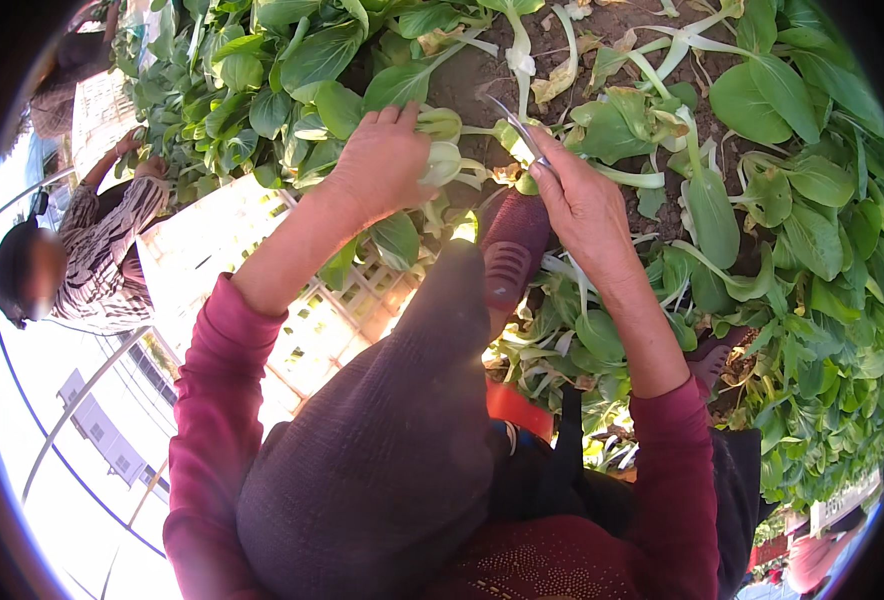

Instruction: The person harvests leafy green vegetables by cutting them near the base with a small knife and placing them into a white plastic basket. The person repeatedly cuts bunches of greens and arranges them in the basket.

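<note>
Palm down, my left hand (385, 161) has its fingers curled over a bunch of bok choy (442, 161), whose pale stem ends stick out towards the right. Some of the grip is hidden under the hand. In my right hand (580, 202) is a small cutting tool with a slim curved metal blade (515, 124), its tip pointing up and to the left. The handle is mostly covered by the fingers. Just below the blade are yellowed leaves (528, 182) and the toe of my dark red shoe (513, 247).
Bok choy plants (292, 82) grow thickly at upper left, and more greens (824, 255) fill the right. Cut leaves lie on brown soil (460, 86). A pale plastic crate (337, 300) stands by my knee. A person in a striped top (111, 240) works at left; a red strip (518, 409) shows beneath me.
</note>
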A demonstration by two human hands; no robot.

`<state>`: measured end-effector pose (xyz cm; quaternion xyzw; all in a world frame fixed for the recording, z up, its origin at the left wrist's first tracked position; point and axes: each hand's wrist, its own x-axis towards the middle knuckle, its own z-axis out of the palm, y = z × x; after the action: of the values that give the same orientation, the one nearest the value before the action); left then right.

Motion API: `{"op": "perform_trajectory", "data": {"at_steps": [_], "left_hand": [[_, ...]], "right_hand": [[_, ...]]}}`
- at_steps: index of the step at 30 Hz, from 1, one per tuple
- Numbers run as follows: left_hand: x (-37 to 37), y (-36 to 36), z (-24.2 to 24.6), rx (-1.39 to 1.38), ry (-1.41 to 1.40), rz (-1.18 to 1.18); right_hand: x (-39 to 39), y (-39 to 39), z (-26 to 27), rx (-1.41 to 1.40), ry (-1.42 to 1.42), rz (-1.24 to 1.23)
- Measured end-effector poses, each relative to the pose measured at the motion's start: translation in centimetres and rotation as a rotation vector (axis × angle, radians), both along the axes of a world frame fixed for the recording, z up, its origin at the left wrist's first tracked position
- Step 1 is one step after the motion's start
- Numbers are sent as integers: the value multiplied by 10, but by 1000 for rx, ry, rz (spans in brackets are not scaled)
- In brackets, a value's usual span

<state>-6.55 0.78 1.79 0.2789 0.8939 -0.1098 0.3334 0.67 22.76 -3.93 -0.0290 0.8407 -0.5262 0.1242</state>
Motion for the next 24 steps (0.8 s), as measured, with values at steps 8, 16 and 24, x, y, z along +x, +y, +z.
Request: {"op": "perform_trajectory", "data": {"at_steps": [8, 16, 24], "left_hand": [[34, -29, -20, 71, 212, -92], [37, -50, -30, 160, 229, -55], [42, -57, -39, 217, 157, 123]], "right_hand": [[4, -43, -57, -42, -154, 78], [-20, -41, -75, -269, -368, 190], [-29, -57, -86, 58, -272, 377]]}}
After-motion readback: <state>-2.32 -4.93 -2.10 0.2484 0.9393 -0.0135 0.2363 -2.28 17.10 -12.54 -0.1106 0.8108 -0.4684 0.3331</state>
